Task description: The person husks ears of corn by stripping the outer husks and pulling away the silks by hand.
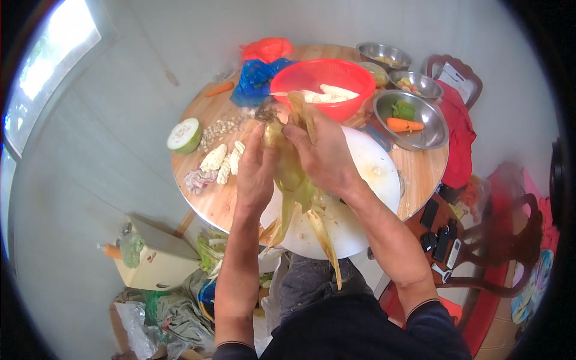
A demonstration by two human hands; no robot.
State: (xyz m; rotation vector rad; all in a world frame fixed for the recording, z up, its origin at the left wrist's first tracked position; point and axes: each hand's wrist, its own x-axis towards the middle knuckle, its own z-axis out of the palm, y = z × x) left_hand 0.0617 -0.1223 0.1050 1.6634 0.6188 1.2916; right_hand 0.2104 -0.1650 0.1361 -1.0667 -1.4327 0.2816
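Between left hand [257, 168] and right hand [329, 147], gripping a corn ear [287, 171], apparently half-peeled. Beyond, finished with bare cobs [338, 93] in red basket [324, 72].

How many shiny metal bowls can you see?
3, all toward the picture's upper right: the back bowl, the middle bowl just nearer, and the front bowl, holding a carrot and a green pepper. Others might be hidden.

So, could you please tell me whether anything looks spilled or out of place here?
Small pale pieces lie scattered across the table beside the cut melon, loose rather than gathered together, so they look possibly spilled.
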